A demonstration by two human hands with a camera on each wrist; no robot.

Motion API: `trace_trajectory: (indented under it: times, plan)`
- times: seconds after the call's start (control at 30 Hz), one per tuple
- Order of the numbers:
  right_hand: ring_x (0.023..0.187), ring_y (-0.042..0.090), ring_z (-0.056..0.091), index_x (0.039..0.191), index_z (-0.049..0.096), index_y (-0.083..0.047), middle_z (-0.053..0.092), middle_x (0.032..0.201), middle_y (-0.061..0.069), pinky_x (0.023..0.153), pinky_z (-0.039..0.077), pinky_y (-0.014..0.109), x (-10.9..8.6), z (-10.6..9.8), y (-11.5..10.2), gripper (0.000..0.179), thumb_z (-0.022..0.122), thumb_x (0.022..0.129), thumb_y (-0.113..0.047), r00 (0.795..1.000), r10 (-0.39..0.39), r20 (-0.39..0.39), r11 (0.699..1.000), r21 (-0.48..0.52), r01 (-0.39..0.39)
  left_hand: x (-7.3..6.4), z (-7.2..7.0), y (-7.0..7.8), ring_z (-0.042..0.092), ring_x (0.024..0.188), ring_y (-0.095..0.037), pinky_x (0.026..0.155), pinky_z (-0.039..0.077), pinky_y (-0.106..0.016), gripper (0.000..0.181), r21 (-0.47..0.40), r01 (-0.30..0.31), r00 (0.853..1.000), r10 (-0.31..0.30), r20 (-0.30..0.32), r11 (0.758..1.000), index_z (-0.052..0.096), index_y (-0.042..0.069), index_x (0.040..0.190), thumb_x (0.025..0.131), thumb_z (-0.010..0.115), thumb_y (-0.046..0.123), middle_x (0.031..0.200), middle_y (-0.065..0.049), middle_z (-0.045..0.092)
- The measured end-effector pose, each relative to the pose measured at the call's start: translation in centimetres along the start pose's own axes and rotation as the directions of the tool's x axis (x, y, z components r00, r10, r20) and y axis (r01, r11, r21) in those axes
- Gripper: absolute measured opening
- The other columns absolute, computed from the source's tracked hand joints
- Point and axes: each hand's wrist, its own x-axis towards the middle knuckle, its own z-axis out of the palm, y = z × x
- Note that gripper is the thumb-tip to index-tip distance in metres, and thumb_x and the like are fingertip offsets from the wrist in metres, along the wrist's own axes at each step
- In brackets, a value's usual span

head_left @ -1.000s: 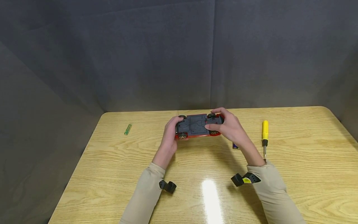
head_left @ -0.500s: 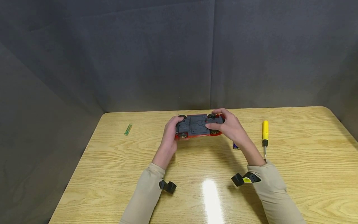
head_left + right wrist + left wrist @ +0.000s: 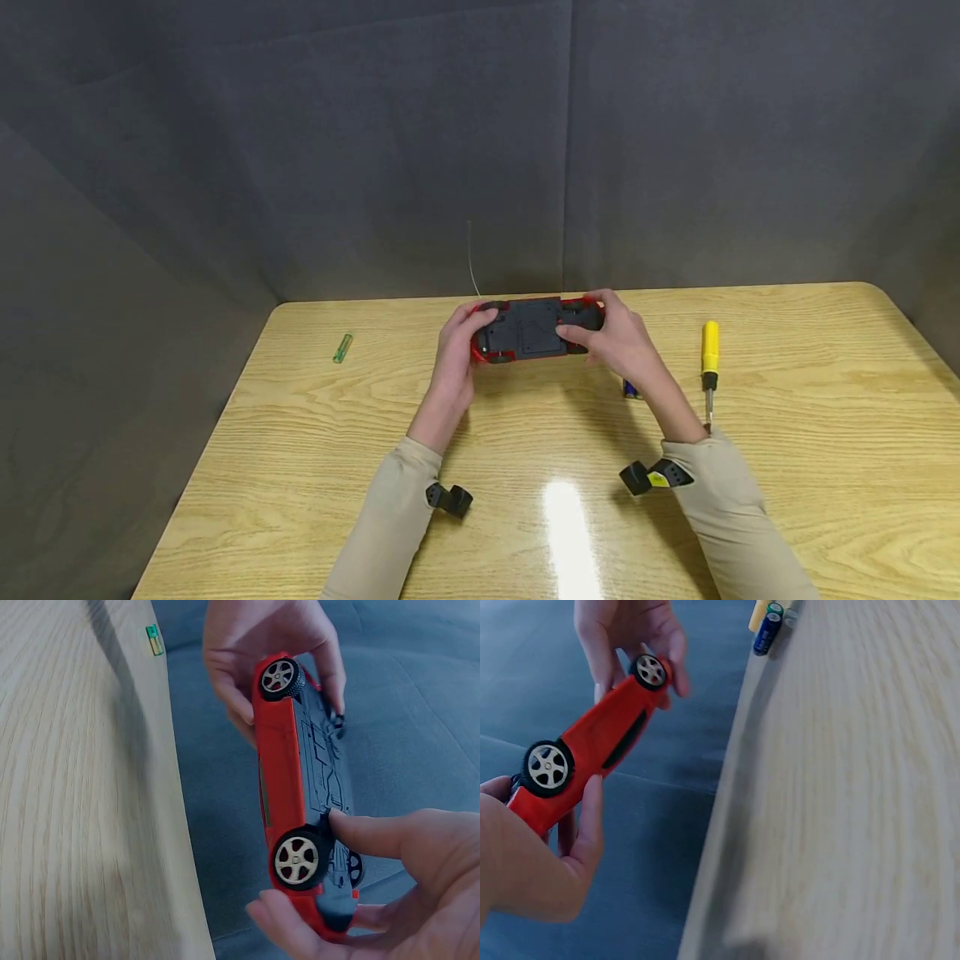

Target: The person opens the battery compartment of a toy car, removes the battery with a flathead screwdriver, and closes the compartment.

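A red toy car with a black underside is held above the table, its underside facing up toward the head camera. My left hand grips its left end, thumb on the underside by a wheel. At the other end my right hand grips the car, thumb pressed on the underside near the edge of a rectangular panel. Silver-spoked wheels show on the red side in the right wrist view, where the right thumb touches the black underside. Fingers beneath the car are partly hidden.
A yellow-handled screwdriver lies on the wooden table at the right. Blue batteries sit partly behind the right wrist. A small green battery-like piece lies at the left. Grey cloth hangs behind the table.
Both hands have tipped the car, so its near-side wheel hubs have turned out of the head view. A thin pale line now rises higher behind its left end.
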Motion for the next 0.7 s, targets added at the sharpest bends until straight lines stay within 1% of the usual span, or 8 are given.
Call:
trace_trajectory:
  times: [0.1, 0.2, 0.23, 0.33, 0.43, 0.5, 0.6, 0.7]
  plan:
    - [0.081, 0.041, 0.074, 0.157, 0.029, 0.002, 0.05, 0.139, 0.035, 0.079, 0.061, 0.049, 0.0, -0.1, 0.1, 0.078, 0.07, 0.099, -0.031, 1.0, -0.001, 0.004, 1.0, 0.007, 0.001, -0.2, 0.2, 0.4, 0.065, 0.09, -0.016, 0.069, 0.053, -0.024, 0.026, 0.017, -0.029, 1.0, 0.028, 0.011, 0.999, 0.069, 0.012, 0.117, 0.093, 0.067, 0.02, 0.11, -0.006, 0.066]
    - [0.08, 0.041, 0.074, 0.157, 0.029, 0.003, 0.057, 0.125, 0.034, 0.076, 0.061, 0.049, 0.0, -0.1, 0.2, 0.078, 0.069, 0.1, -0.033, 1.0, -0.009, 0.004, 1.0, 0.003, 0.009, -0.4, 0.4, 0.7, 0.066, 0.093, -0.016, 0.072, 0.056, -0.025, 0.03, 0.027, -0.061, 0.998, 0.06, 0.022, 0.998, 0.069, 0.01, 0.121, 0.092, 0.067, 0.018, 0.115, -0.006, 0.066]
    - [0.079, 0.04, 0.074, 0.157, 0.029, 0.003, 0.06, 0.118, 0.033, 0.075, 0.062, 0.049, 0.0, -0.1, 0.2, 0.078, 0.069, 0.1, -0.033, 1.0, -0.012, 0.004, 1.0, 0.004, 0.012, -0.5, 0.5, 0.8, 0.067, 0.093, -0.016, 0.073, 0.056, -0.025, 0.031, 0.026, -0.068, 0.997, 0.068, 0.021, 0.997, 0.068, 0.01, 0.122, 0.092, 0.067, 0.017, 0.115, -0.007, 0.066]
    - [0.074, 0.035, 0.073, 0.157, 0.03, 0.004, 0.063, 0.103, 0.028, 0.071, 0.063, 0.044, 0.1, -0.1, 0.2, 0.077, 0.069, 0.1, -0.032, 1.0, -0.016, 0.008, 1.0, 0.019, 0.016, -0.7, 0.7, 1.0, 0.069, 0.094, -0.016, 0.075, 0.057, -0.025, 0.034, 0.039, -0.091, 0.996, 0.09, 0.018, 0.995, 0.068, 0.009, 0.125, 0.092, 0.068, 0.013, 0.117, -0.008, 0.069]
    - [0.07, 0.028, 0.072, 0.156, 0.03, 0.003, 0.063, 0.108, 0.027, 0.068, 0.062, 0.036, 0.1, -0.1, 0.2, 0.076, 0.07, 0.1, -0.03, 1.0, -0.007, 0.015, 0.999, 0.041, 0.006, -0.8, 0.8, 1.1, 0.068, 0.098, -0.016, 0.08, 0.055, -0.026, 0.038, 0.067, -0.11, 0.994, 0.109, 0.025, 0.992, 0.068, 0.008, 0.128, 0.09, 0.07, 0.009, 0.117, -0.008, 0.071]
    - [0.071, 0.026, 0.073, 0.156, 0.03, 0.003, 0.062, 0.115, 0.029, 0.069, 0.062, 0.034, 0.1, -0.1, 0.1, 0.075, 0.07, 0.1, -0.029, 1.0, 0.001, 0.02, 0.998, 0.058, -0.003, -0.8, 0.9, 1.1, 0.066, 0.101, -0.016, 0.083, 0.054, -0.027, 0.041, 0.089, -0.125, 0.992, 0.122, 0.039, 0.988, 0.069, 0.007, 0.129, 0.088, 0.072, 0.006, 0.118, -0.009, 0.071]
    - [0.079, 0.03, 0.074, 0.156, 0.029, 0.003, 0.059, 0.124, 0.03, 0.074, 0.062, 0.035, 0.1, -0.2, 0.1, 0.074, 0.07, 0.1, -0.024, 1.0, 0.005, 0.026, 0.996, 0.089, -0.007, -0.8, 1.0, 1.1, 0.064, 0.107, -0.019, 0.088, 0.053, -0.028, 0.044, 0.109, -0.15, 0.987, 0.142, 0.077, 0.983, 0.069, 0.007, 0.13, 0.086, 0.074, 0.002, 0.122, -0.008, 0.07]
    - [0.088, 0.034, 0.074, 0.156, 0.029, 0.003, 0.056, 0.129, 0.03, 0.08, 0.062, 0.039, 0.2, -0.2, 0.2, 0.074, 0.071, 0.099, -0.018, 0.999, 0.006, 0.032, 0.991, 0.135, -0.01, -0.8, 1.1, 1.0, 0.063, 0.114, -0.021, 0.092, 0.052, -0.029, 0.045, 0.12, -0.175, 0.978, 0.158, 0.138, 0.977, 0.07, 0.006, 0.13, 0.086, 0.074, -0.001, 0.127, -0.008, 0.07]
